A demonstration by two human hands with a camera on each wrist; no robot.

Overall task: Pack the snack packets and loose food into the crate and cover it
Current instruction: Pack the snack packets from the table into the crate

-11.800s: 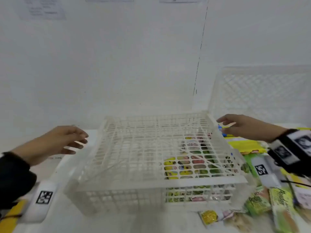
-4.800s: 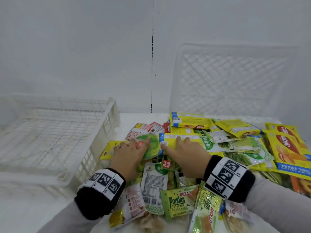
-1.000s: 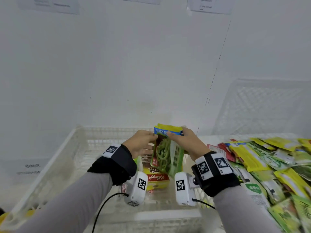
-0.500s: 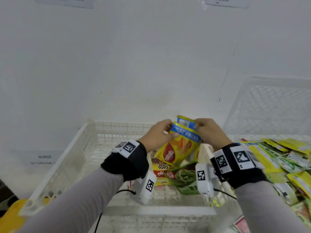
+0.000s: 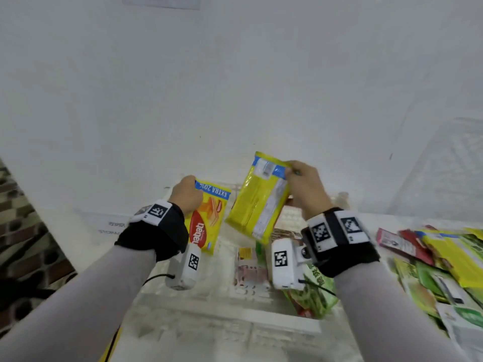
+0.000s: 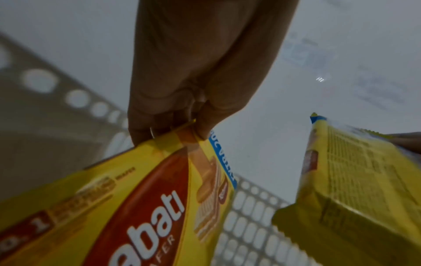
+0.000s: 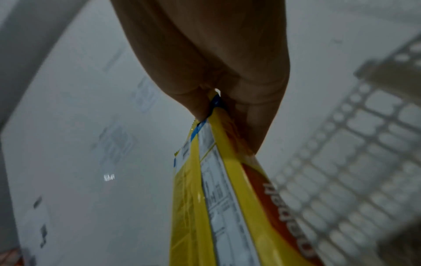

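Observation:
Two yellow wafer packets hang above the white crate (image 5: 224,327). My left hand (image 5: 187,194) pinches the top corner of one wafer packet (image 5: 209,220), its red logo facing me; the left wrist view shows the same packet (image 6: 145,207) under my left hand (image 6: 180,124). My right hand (image 5: 300,184) pinches the top edge of the second wafer packet (image 5: 258,199), which shows its printed back; the right wrist view has that packet (image 7: 218,198) hanging from my right hand (image 7: 216,104). Inside the crate lie a green pea packet (image 5: 313,296) and other packets (image 5: 248,265).
A heap of snack packets (image 5: 444,262) covers the table to the right of the crate. A second white lattice crate (image 5: 444,165) leans against the wall at the far right. A dark patterned floor (image 5: 21,231) shows at the left.
The two wafer packets, held together half a second ago, are now apart, one in each hand. The green pea packet held a second ago lies in the crate.

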